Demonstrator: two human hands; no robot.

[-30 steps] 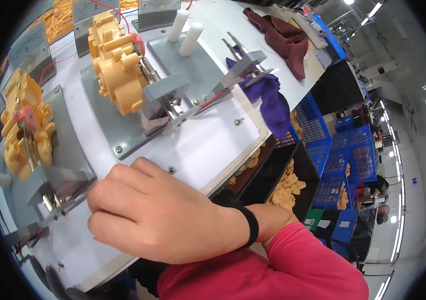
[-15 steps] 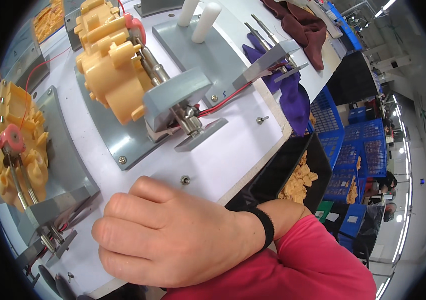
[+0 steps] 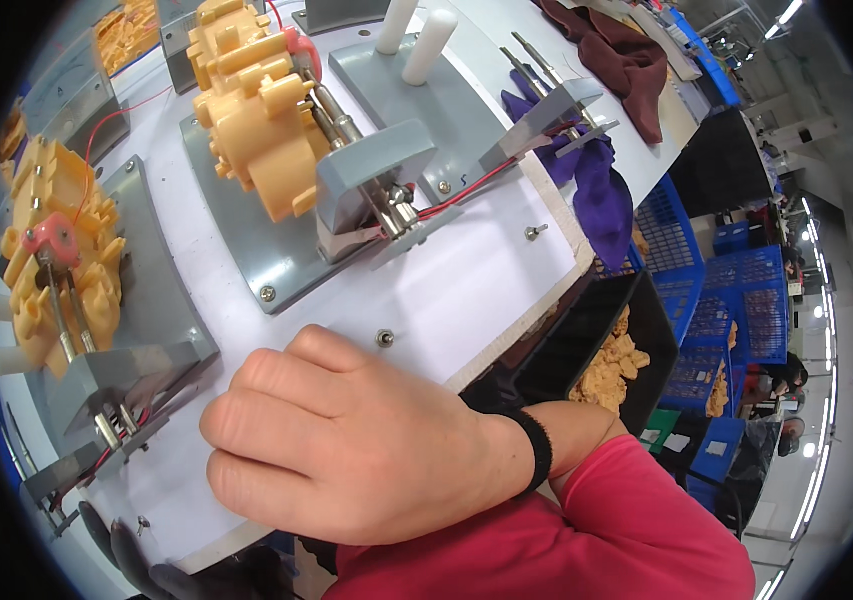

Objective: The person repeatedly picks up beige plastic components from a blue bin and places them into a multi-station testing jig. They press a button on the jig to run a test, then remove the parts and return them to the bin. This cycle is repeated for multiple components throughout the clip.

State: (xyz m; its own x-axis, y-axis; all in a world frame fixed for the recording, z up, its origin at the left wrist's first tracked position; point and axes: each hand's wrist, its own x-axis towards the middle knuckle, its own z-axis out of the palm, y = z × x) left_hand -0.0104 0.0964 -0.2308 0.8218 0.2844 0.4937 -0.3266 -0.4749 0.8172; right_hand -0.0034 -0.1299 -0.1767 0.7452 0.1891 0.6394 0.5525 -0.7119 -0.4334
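Observation:
My right hand (image 3: 332, 445), bare with a black band at the wrist, rests in a fist on the white bench (image 3: 427, 300) near its front edge. Its fingers curl under the palm, so anything in them is hidden. Just beyond the knuckles a small metal toggle switch (image 3: 385, 338) stands in the bench top, apart from the hand. Farther off, a yellow plastic housing (image 3: 267, 150) sits on a grey fixture with a block (image 3: 377, 165), metal pins and red wires. To the left, a second yellow housing (image 3: 77, 215) sits on a similar fixture. My left hand does not show clearly.
Dark finger-like shapes (image 3: 132, 560) lie at the lower left; whose they are is unclear. Purple cloth (image 3: 602, 205) and maroon cloth (image 3: 627, 70) lie at the back right. Beyond the bench edge are a black bin (image 3: 662, 350) with yellow parts and blue crates (image 3: 742, 300).
The whole view has shifted slightly, so the bench and fixtures sit a little farther right and higher. My right hand keeps nearly the same place beside the toggle switch, still in a fist.

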